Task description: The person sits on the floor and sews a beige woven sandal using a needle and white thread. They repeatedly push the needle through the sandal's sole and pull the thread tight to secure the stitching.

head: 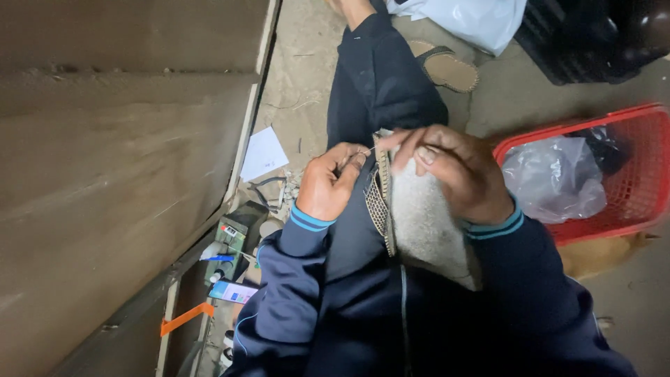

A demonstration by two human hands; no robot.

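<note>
Sole piece [422, 216], grey and felt-like with a woven tan band along its left edge, rests across my lap on my dark trousers, its long side running away from me so the edge under work faces up. My right hand [453, 171] lies over its top end, fingers closed down on it and thumb pressed at the corner, which keeps the piece from sliding on my thigh. My left hand [329, 180] is pinched together on a fine needle [363, 151] beside that corner; any thread is too thin to make out. Placing the hands close together keeps the stitched edge taut between them. A finished-looking sole [447, 68] lies on the concrete floor [296, 77] beyond my knee. The red basket [638, 185] to my right holds a clear plastic bag [555, 178], within reach. Small bottles and tools [227, 255] sit beside my left elbow against a wooden board [118, 167].
</note>
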